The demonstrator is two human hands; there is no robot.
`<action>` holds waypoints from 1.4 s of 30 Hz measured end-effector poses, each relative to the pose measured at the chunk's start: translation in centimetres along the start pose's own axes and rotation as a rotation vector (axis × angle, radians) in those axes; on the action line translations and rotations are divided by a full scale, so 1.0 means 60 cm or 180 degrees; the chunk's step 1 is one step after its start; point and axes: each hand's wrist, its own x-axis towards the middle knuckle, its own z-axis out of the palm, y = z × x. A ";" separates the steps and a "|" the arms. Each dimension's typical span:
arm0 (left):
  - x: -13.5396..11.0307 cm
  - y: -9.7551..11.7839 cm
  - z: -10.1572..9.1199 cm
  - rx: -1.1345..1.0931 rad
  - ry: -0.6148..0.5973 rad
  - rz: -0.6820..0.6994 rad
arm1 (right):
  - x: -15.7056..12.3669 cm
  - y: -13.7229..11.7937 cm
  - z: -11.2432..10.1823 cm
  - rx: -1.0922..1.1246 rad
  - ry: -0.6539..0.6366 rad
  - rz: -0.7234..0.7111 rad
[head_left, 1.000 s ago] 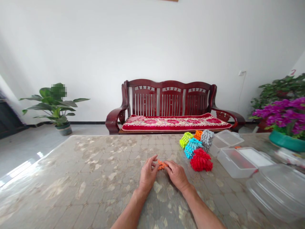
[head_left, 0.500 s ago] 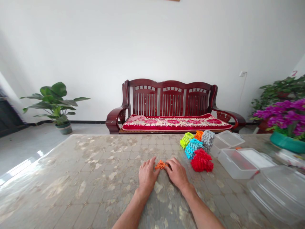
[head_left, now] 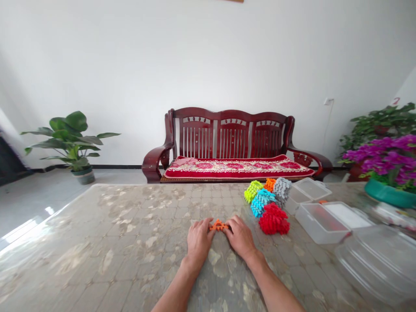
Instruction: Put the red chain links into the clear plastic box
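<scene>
Both hands have closed in on the small orange toothed piece [head_left: 218, 225], now held between them on the bench [head_left: 97, 225]. Fingers [head_left: 208, 227] of the left hand [head_left: 199, 242] and right hand [head_left: 241, 237] curl low against its two ends, nearly meeting. Just beyond the right hand lie five piles of toothed pieces: lime [head_left: 253, 191], orange [head_left: 269, 184], grey [head_left: 282, 190], blue [head_left: 261, 203] and red [head_left: 274, 221]. Further right sit three clear plastic boxes [head_left: 320, 223].
</scene>
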 end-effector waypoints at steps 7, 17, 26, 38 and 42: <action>0.000 0.001 -0.003 0.0020 -0.0025 -0.0051 | 0.001 0.000 0.001 -0.0105 -0.0045 -0.0033; 0.003 -0.002 0.001 -0.0004 -0.0010 0.0068 | 0.001 0.005 0.005 0.0158 0.0126 -0.0031; 0.005 -0.007 0.006 -0.0134 0.0047 0.0087 | 0.002 0.007 0.007 0.0230 0.0099 0.0039; 0.005 0.003 -0.003 -0.0565 0.0168 -0.0050 | 0.000 0.010 0.009 0.0278 0.0299 -0.0136; 0.011 -0.005 0.001 -0.0834 0.0091 -0.0199 | -0.001 0.007 0.007 0.0329 0.0256 -0.0240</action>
